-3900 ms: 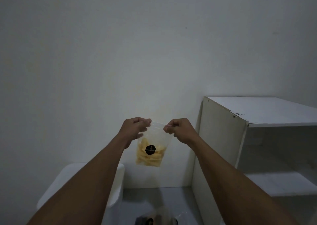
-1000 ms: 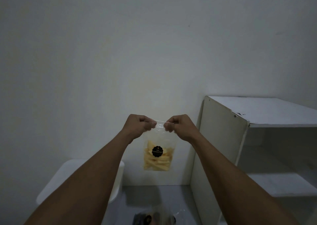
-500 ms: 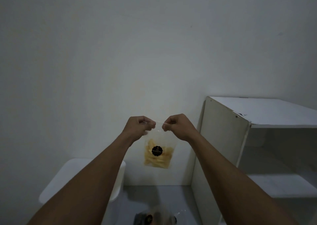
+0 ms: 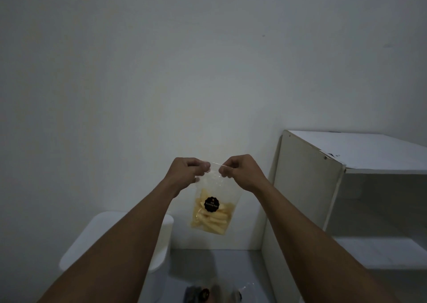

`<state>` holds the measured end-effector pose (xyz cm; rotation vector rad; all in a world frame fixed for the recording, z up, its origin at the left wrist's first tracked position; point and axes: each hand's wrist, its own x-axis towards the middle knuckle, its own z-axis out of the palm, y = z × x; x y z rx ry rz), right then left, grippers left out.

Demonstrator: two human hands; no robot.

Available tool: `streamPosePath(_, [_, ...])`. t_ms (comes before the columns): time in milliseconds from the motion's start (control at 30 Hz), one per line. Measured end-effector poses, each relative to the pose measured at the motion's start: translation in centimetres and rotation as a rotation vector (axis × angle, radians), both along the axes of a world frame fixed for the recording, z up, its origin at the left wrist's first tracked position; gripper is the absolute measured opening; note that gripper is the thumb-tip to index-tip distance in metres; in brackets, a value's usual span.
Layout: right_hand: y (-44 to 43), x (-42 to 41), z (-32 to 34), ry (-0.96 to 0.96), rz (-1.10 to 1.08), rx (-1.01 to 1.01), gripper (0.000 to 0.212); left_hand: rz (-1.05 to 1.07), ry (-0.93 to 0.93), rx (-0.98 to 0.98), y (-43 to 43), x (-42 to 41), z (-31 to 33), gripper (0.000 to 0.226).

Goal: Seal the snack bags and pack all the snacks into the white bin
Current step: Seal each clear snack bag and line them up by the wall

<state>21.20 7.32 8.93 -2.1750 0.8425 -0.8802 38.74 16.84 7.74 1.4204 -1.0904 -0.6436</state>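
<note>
A clear snack bag (image 4: 213, 212) with yellow sticks and a round black label hangs in front of the wall. My left hand (image 4: 186, 172) pinches the bag's top strip at its left end, and my right hand (image 4: 240, 171) pinches it at the right end, the two hands close together. The bag tilts a little, its bottom swung right. The white bin (image 4: 97, 235) stands low at the left, partly hidden behind my left forearm. Another snack bag (image 4: 212, 292) with a dark label lies on the grey floor at the bottom edge, blurred.
A white open shelf unit (image 4: 335, 187) stands at the right, its side panel close to my right arm. A plain white wall fills the back. Grey floor (image 4: 219, 263) shows between the bin and the shelf unit.
My hands have stayed together along the bag's top strip. The bag has swung slightly, and the view has shifted a little.
</note>
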Motion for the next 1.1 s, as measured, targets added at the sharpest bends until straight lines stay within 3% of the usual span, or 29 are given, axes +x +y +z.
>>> streamPosePath(267, [0.0,-0.4,-0.9,0.022,0.013,0.038,0.017,0.159,-0.185,0.030,-0.7,0.3,-0.2,0.018])
streamPosePath(400, [0.4,0.1,-1.3,0.000,-0.104,0.018,0.018,0.433,-0.247,0.075,-1.5,-1.7,-0.3,0.039])
streamPosePath(533, [0.5,0.2,-1.8,0.009,-0.115,0.007,0.017,0.221,0.087,0.146,-2.1,-3.0,-0.3,0.042])
streamPosePath(667, [0.9,-0.2,-2.3,0.038,-0.092,-0.011,0.015,0.122,0.265,0.160,-2.1,-3.4,-0.4,0.026])
streamPosePath(767, [0.9,-0.5,-2.9,0.051,-0.083,0.019,0.019,0.119,0.281,0.175,-2.1,-3.6,-0.3,0.011])
streamPosePath(933, [0.6,-0.3,-3.2,-0.118,-0.017,0.267,0.014,0.103,0.251,0.153,-2.4,-3.5,-0.7,0.012])
streamPosePath(1100, [0.6,-0.4,-2.8,-0.147,0.002,0.392,0.012,0.071,0.268,0.141,-2.4,-3.1,-1.1,0.011])
